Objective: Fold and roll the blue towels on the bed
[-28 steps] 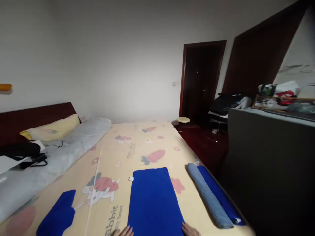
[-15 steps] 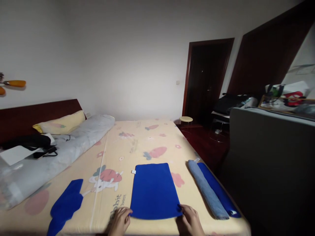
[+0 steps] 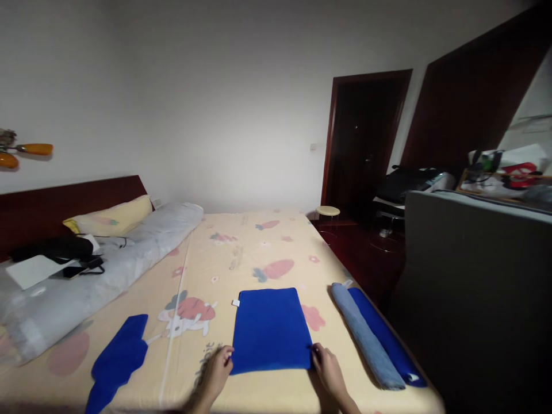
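Observation:
A flat blue towel [image 3: 271, 328] with a small white tag at its far left corner lies on the bed. My left hand [image 3: 221, 363] pinches its near left corner. At the near right corner, my right hand [image 3: 326, 363] has its fingers closed on the cloth. To the right lie a rolled grey-blue towel [image 3: 366, 336] and, alongside it, a rolled blue towel [image 3: 383, 333]. Another blue cloth [image 3: 121, 356] lies crumpled to the left.
The bed [image 3: 241, 247] has a yellow sheet printed with carrots and rabbits. Along its left side runs a long grey bundle [image 3: 129, 264] with black items and a white sheet on it. A stool [image 3: 328, 211] stands beyond, and a grey panel [image 3: 474, 299] rises at the right.
Both hands have moved slightly away from me with the towel's near edge, so the flat blue area looks shorter. The other cloths lie as before.

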Tool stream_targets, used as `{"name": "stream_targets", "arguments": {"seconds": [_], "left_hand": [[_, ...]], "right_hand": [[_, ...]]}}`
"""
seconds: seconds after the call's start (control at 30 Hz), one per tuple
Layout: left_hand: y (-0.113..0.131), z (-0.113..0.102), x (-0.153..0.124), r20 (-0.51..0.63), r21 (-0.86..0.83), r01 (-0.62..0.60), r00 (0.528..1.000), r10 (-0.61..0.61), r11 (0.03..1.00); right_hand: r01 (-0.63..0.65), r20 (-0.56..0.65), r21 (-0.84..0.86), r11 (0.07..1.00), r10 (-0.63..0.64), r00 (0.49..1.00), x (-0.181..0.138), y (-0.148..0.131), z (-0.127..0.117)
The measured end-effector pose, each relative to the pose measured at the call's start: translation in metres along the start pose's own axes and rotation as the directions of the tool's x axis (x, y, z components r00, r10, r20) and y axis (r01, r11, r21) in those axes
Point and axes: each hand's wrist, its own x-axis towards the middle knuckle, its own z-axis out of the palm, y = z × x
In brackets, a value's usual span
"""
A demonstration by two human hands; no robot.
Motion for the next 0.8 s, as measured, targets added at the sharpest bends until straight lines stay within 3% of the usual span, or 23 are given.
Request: {"name": "stream_targets", "arguments": {"seconds": [0.13,0.23,0.33,0.4,0.57,0.7,0.8], "left_hand": [[0.011,0.011,-0.01,-0.021,0.062,-0.063,0.998,0.065,0.996],[0.017,0.014,-0.017,-0.061,0.13,-0.057,0.996,0.066,0.99],[0.021,0.01,-0.022,0.047,0.229,-0.165,0.986,0.159,0.959],[0.025,0.006,-0.025,0.113,0.257,-0.227,0.972,0.204,0.939],[0.043,0.003,-0.03,0.049,0.336,-0.144,0.99,0.135,0.931],[0.055,0.015,-0.029,0.041,0.395,-0.078,0.997,0.067,0.915],[0.068,0.033,-0.029,0.121,0.341,-0.168,0.984,0.134,0.925]], "right_hand": [[0.032,-0.076,-0.174,0.984,-0.046,0.996,-0.012,0.006,0.006],[0.082,-0.134,-0.391,0.917,-0.145,0.98,-0.02,0.01,0.009],[0.202,-0.051,-0.479,0.854,-0.257,0.965,-0.024,0.01,0.009],[0.202,0.003,-0.506,0.838,-0.233,0.972,-0.025,0.006,0.011],[0.038,-0.039,-0.572,0.819,-0.074,0.997,-0.022,-0.01,0.02],[0.044,-0.067,-0.68,0.732,-0.122,0.99,-0.023,-0.021,0.03],[0.142,-0.011,-0.68,0.719,-0.203,0.979,-0.026,-0.037,0.044]]}}
